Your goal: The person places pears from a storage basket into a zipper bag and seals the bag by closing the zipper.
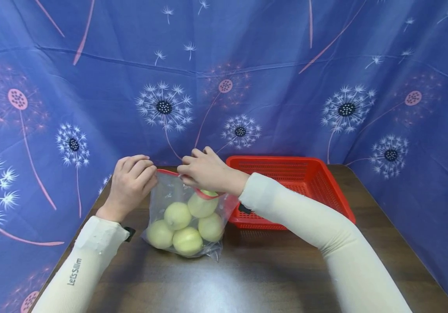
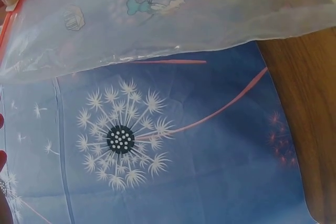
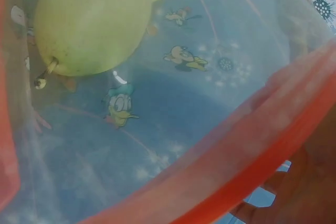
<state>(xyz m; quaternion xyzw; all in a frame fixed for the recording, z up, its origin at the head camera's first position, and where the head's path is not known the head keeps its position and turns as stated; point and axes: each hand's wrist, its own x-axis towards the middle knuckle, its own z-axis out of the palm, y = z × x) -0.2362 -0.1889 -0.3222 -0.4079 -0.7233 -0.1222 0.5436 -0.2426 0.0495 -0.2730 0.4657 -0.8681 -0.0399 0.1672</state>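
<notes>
A clear zip bag (image 1: 161, 193) with a red zip strip (image 3: 247, 182) and printed cartoon figures stands upright on the table. Inside it are several pale yellow-green melons (image 1: 178, 215); one in the right wrist view shows a short stem (image 3: 51, 66). My left hand (image 1: 131, 181) grips the top left corner of the bag, its fingers curled over the edge. At the top right, my right hand (image 1: 208, 171) pinches the red-edged mouth, which gapes below that hand over the uppermost melon.
A red plastic basket (image 1: 278, 158) with slotted walls stands right of the bag, partly behind my right forearm. Brown wooden table (image 1: 270, 269) lies under everything. A blue dandelion-print cloth (image 1: 286, 100) hangs behind and along both sides.
</notes>
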